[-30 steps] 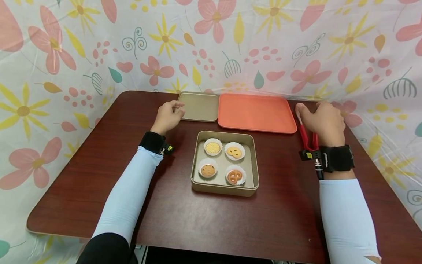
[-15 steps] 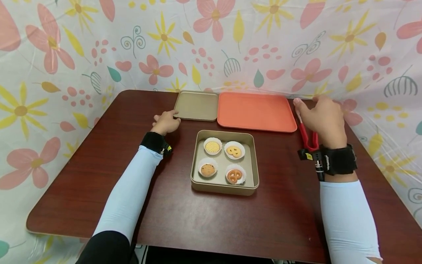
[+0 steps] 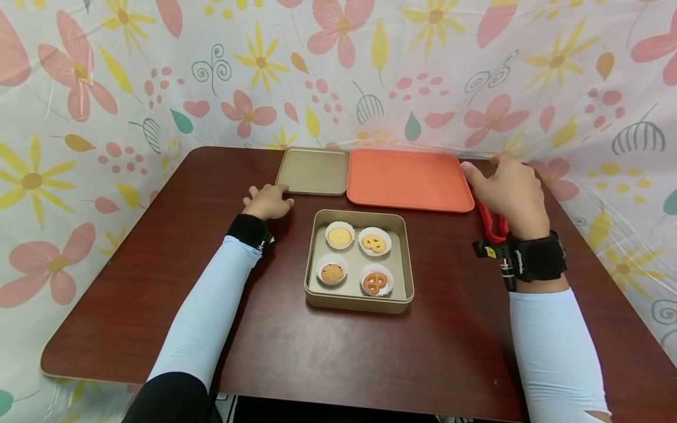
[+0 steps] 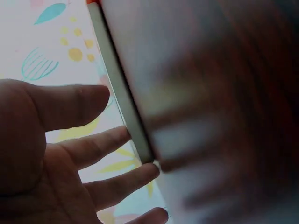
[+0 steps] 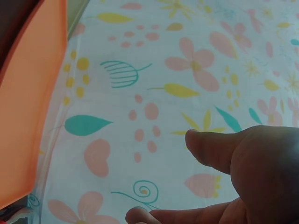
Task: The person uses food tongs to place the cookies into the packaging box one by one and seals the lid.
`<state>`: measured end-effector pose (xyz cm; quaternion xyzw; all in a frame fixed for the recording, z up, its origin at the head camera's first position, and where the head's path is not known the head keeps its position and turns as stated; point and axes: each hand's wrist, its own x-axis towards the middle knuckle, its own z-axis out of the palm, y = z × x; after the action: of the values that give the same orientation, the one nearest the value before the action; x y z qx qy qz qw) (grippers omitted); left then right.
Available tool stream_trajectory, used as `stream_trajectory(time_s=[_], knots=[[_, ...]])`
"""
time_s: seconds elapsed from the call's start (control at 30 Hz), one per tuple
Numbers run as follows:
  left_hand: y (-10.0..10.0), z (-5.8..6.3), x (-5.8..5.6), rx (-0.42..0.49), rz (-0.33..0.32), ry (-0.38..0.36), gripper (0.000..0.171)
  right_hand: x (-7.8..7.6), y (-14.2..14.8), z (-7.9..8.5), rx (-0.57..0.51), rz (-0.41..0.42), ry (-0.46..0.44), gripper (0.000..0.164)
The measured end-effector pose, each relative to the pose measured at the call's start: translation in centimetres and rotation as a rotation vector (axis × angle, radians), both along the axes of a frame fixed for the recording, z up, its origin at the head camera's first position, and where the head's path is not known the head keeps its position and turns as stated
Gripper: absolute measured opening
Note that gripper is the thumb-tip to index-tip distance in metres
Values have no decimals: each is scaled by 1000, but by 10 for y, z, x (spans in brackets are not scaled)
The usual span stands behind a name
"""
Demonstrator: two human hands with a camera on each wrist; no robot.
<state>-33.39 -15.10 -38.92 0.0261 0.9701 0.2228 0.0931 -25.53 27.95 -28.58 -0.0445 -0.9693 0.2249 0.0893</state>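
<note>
In the head view my left hand (image 3: 267,202) is low over the table at the near left corner of a flat gold tin lid (image 3: 313,170). Its fingers are spread and loosely bent. The left wrist view shows the fingertips right at the lid's edge (image 4: 119,84), with the thumb apart from them. My right hand (image 3: 508,191) hovers off the right end of a coral tray (image 3: 409,179), thumb and fingers apart, with nothing between them. Under it lies a red-handled tool (image 3: 496,237), largely hidden by the hand and wrist strap.
A square gold tin (image 3: 359,303) stands mid-table, holding several cookies in white paper cups, among them a brown pretzel-shaped one (image 3: 374,283). A floral cloth (image 3: 338,70) hangs right behind the lid and tray. The table's front edge (image 3: 338,401) runs below the tin.
My left hand has come down and nearer, from beside the lid's left side to its near left corner. My right hand has shifted slightly left. The lid, tray and tin stay put.
</note>
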Motion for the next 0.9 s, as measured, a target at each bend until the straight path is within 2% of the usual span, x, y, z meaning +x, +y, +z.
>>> stream_trajectory(time_s=[0.17, 0.3, 0.47, 0.6, 0.77, 0.9], knots=[[4, 7, 7, -56, -1, 26, 47, 1, -1, 0, -2, 14, -5, 96], [5, 12, 10, -94, 12, 35, 31, 1, -2, -1, 1, 23, -13, 94], [4, 13, 10, -126, 94, 47, 28, 1, -3, -1, 5, 33, -9, 96], [2, 11, 10, -162, 164, 97, 24, 3, -3, -2, 11, 42, -12, 95], [0, 6, 8, -201, 192, 174, 27, 4, -5, -2, 19, 57, -14, 90], [-2, 5, 5, -187, 219, 192, 32, 5, -6, -1, 26, 68, -12, 85]])
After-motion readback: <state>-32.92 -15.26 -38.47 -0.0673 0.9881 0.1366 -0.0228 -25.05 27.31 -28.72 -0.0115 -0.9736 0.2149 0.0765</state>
